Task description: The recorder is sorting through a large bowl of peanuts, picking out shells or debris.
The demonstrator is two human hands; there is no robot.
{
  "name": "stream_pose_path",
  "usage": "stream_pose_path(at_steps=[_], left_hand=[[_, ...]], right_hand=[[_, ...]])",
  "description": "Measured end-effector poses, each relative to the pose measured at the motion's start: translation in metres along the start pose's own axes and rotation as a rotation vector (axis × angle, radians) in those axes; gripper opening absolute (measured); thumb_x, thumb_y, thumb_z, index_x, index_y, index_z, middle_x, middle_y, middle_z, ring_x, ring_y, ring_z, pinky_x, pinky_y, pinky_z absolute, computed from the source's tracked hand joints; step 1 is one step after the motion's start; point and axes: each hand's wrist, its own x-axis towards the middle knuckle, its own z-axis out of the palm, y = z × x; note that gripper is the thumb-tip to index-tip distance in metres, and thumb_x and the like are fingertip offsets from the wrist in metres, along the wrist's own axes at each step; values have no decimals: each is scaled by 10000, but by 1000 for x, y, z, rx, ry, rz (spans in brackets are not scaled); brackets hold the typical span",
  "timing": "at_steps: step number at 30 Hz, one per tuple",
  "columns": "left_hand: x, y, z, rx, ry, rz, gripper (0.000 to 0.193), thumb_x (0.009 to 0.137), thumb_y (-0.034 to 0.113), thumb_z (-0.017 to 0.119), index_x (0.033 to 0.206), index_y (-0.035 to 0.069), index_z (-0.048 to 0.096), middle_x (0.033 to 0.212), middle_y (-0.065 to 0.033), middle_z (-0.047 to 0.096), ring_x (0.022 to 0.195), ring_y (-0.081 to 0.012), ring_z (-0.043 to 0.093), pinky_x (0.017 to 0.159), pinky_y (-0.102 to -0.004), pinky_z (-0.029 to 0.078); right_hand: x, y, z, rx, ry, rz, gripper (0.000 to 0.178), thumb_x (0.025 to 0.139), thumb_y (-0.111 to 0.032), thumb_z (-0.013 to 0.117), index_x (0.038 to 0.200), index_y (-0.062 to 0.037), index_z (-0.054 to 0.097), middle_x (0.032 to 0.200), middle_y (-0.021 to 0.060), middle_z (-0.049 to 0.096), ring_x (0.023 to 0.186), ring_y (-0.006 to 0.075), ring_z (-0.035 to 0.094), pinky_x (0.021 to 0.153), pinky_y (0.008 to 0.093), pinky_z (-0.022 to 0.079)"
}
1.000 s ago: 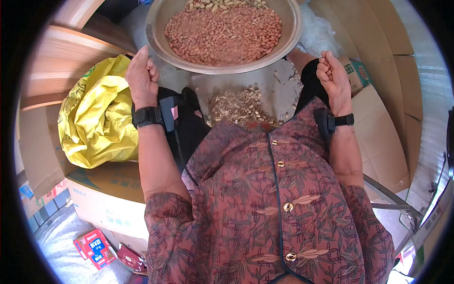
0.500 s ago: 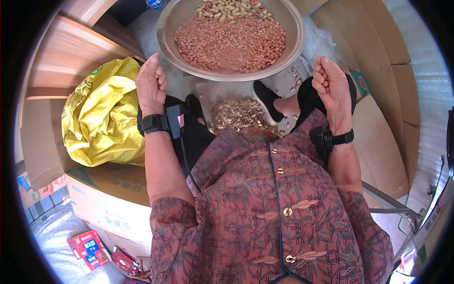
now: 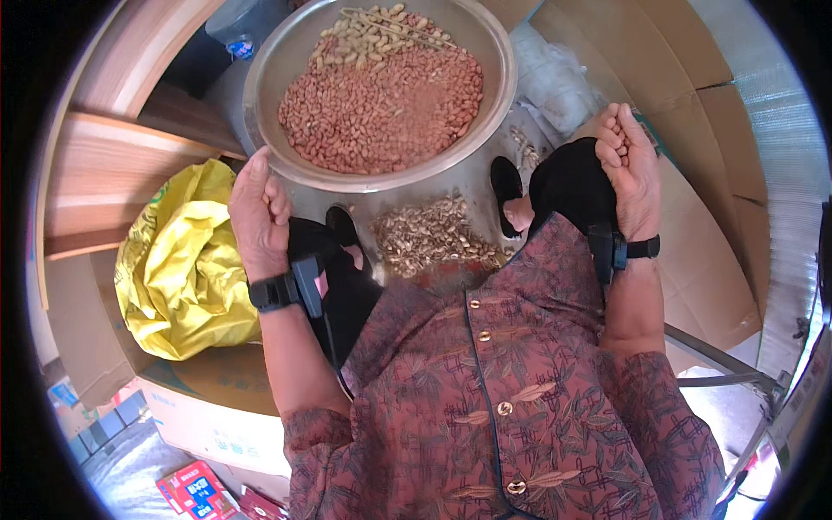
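My left hand is raised beside the left rim of a wide metal basin, its fingers curled in and nothing visible in them. On the far right, my right hand is also raised with fingers folded, over my right knee, apart from the basin. Reddish shelled peanuts fill most of the basin's bottom. Unshelled peanuts lie at its far side, with thin stalks among them. Between my feet is a heap of broken peanut shells.
A crumpled yellow bag sits in a cardboard box on my left, beside wooden shelving. Cardboard sheets stand on the right, with clear plastic near the basin. A red box lies at lower left.
The whole view has shifted, so the basin appears lower and further left. My hands sit a little wider apart in the picture, both still curled.
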Motion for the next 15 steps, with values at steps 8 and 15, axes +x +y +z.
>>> stream_pose_path(at_steps=[8, 15], left_hand=[[-21, 56, 53, 143, -89, 105, 314, 870, 211, 523, 1077, -21, 481, 553, 30, 346, 394, -25, 297, 311, -146, 226], [-3, 71, 38, 169, -36, 75, 266, 850, 167, 551, 1044, -13, 526, 539, 30, 376, 383, -30, 307, 322, -152, 227]], right_hand=[[3, -1, -17, -19, 47, 1, 164, 859, -170, 528, 859, -6, 531, 680, 39, 510, 493, 71, 403, 363, 176, 273], [5, 8, -17, -55, 49, -5, 167, 866, -170, 515, 850, -6, 534, 670, 35, 502, 491, 72, 416, 361, 179, 295]])
